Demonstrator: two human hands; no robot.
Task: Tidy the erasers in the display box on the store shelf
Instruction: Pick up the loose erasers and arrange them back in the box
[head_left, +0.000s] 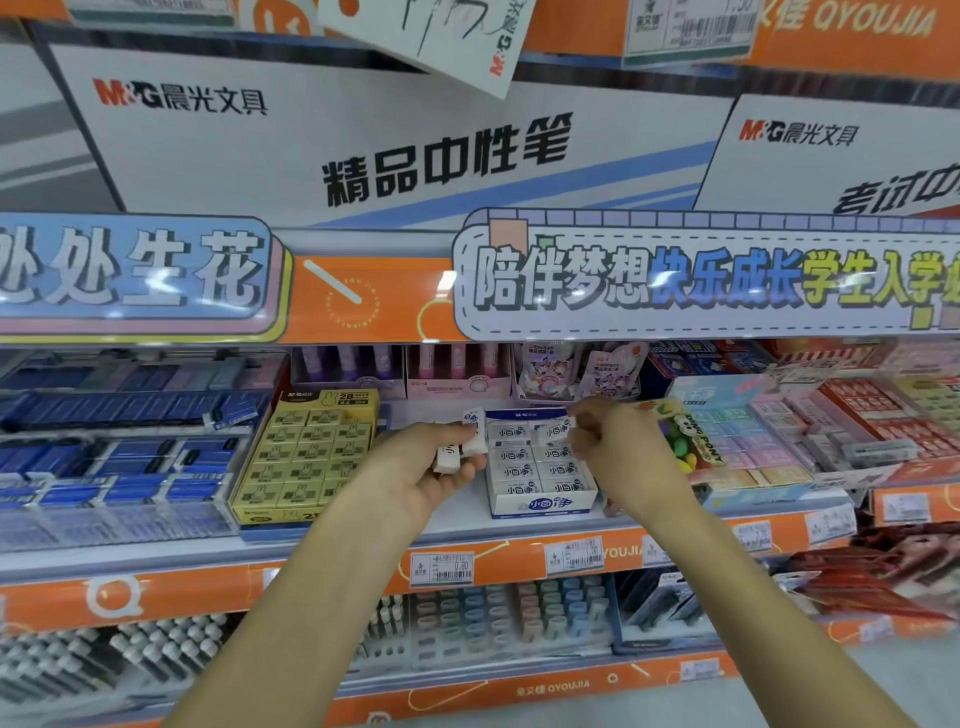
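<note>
A white and blue display box (543, 503) stands on the store shelf, filled with rows of white erasers (514, 472) in blue-printed sleeves. My left hand (415, 475) is just left of the box, palm up, holding two or three loose white erasers (462, 444). My right hand (615, 449) is over the box's far right corner, its fingers pinched on one eraser (555, 431) that sits tilted above the back row.
A yellow box of 2B erasers (306, 457) stands to the left. Blue stationery packs (119, 467) fill the far left. Pastel and red eraser boxes (769, 441) crowd the right. The orange shelf edge (519, 564) carries price tags, with pens below.
</note>
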